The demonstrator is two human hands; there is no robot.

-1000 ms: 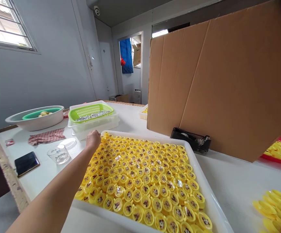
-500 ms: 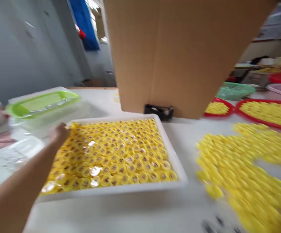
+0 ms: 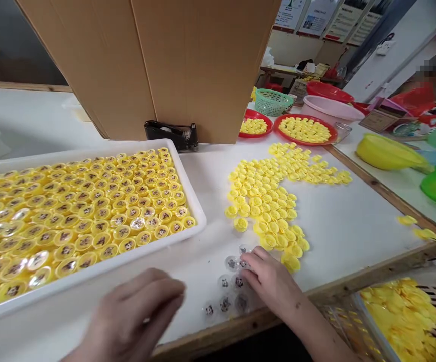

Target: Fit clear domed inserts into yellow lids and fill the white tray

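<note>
My right hand (image 3: pixel 273 279) is at the table's front edge, fingertips closed on one of several small clear discs (image 3: pixel 224 303) with dark animal-face prints. My left hand (image 3: pixel 127 311), slightly blurred, is raised left of the discs, its fingers curled together; whatever they may hold is hidden. Beside my left hand lies a white tray (image 3: pixel 199 223) filled with rows of round yellow caps (image 3: pixel 101 226) bearing similar face prints under a shiny top. Beyond my right hand, many plain yellow caps (image 3: pixel 266 201) are spread on the white table.
A tall cardboard box (image 3: pixel 188 70) and black tape dispenser (image 3: pixel 173 134) stand behind the tray. Red plates (image 3: pixel 331 138) of yellow pieces and a green basket (image 3: pixel 273 103) stand farther back. A wooden edge strip (image 3: pixel 384 188) crosses at right; a crate of yellow pieces (image 3: pixel 402 317) sits below.
The view has swung right and down. My left hand has left the tray's far left corner and is now in front of the tray. My right hand has come into view at the discs.
</note>
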